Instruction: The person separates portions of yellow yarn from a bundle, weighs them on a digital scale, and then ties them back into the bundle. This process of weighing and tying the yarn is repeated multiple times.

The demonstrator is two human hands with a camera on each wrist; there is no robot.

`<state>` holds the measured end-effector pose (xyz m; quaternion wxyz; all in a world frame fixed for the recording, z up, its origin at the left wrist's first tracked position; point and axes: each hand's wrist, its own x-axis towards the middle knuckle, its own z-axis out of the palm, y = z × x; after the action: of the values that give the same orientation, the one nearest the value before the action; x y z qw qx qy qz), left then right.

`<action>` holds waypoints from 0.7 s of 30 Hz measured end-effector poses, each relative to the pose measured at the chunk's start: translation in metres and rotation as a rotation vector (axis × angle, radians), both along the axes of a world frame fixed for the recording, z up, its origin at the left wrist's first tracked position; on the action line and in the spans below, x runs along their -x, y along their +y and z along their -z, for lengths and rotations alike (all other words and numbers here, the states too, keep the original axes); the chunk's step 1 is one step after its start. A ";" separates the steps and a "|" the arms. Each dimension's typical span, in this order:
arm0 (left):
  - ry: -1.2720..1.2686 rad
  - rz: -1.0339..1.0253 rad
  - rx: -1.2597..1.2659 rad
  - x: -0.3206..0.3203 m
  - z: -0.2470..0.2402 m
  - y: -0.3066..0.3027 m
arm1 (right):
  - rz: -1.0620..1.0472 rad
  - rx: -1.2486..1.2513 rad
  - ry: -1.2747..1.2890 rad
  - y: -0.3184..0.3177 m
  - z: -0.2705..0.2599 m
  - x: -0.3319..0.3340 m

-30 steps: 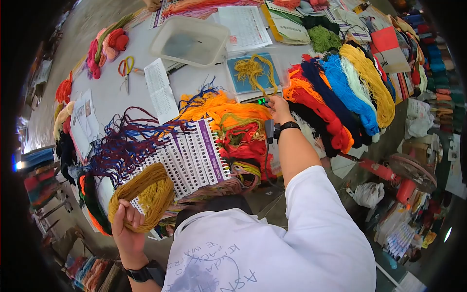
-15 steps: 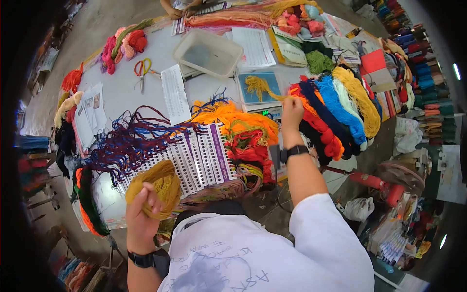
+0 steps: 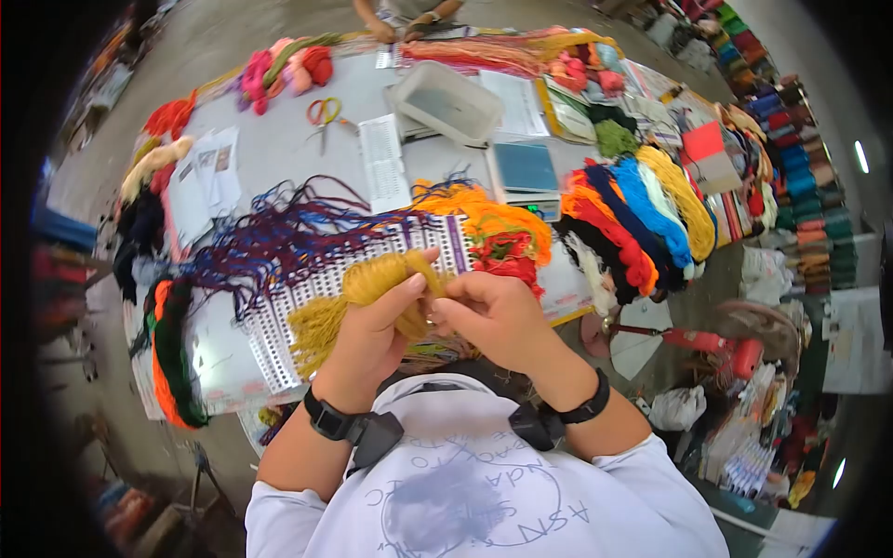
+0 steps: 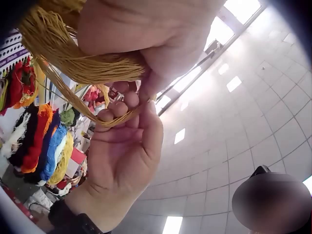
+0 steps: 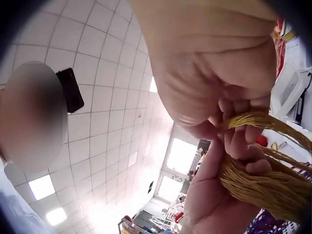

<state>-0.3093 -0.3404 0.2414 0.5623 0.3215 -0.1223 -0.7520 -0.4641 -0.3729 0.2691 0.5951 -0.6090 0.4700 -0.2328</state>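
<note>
In front of the chest, my left hand point(image 3: 377, 325) grips a mustard yarn skein point(image 3: 372, 277) across its middle, and a fringe of loose strands hangs out to the left. My right hand point(image 3: 507, 316) has come up against it and pinches a thin bundle of the same yarn point(image 5: 253, 119) between thumb and fingers. Seen from the left wrist, these strands point(image 4: 73, 100) run from the skein across to the right fingertips. Below the hands lie hole-punched cards point(image 3: 316, 274) with purple edges, partly covered by dark purple and blue threads point(image 3: 288, 232).
A digital scale point(image 3: 526, 169) with a blue plate stands behind the orange yarn point(image 3: 493, 219). Near it are a plastic tub point(image 3: 446, 102), scissors point(image 3: 324, 116) and a paper sheet point(image 3: 383, 163). Coloured skeins point(image 3: 642, 219) line the right side. Another person's hands point(image 3: 400, 28) are at the far edge.
My right hand has lifted the mustard strands off the scale and brought them to the left hand. The left hand with the skein has moved right and up to meet it.
</note>
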 end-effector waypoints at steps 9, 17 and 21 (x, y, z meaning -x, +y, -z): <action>-0.184 -0.081 0.177 -0.008 -0.011 0.021 | -0.103 -0.289 -0.206 0.006 -0.015 -0.003; 0.007 -0.116 0.153 0.025 -0.004 0.020 | -0.206 -0.527 -0.349 -0.021 -0.006 0.030; 0.017 -0.134 0.102 0.048 -0.004 0.012 | -0.193 -0.567 -0.377 -0.032 -0.001 0.051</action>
<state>-0.3573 -0.3288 0.2458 0.6282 0.2935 -0.1341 -0.7080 -0.5147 -0.4048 0.2700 0.8361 -0.4073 0.3379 -0.1441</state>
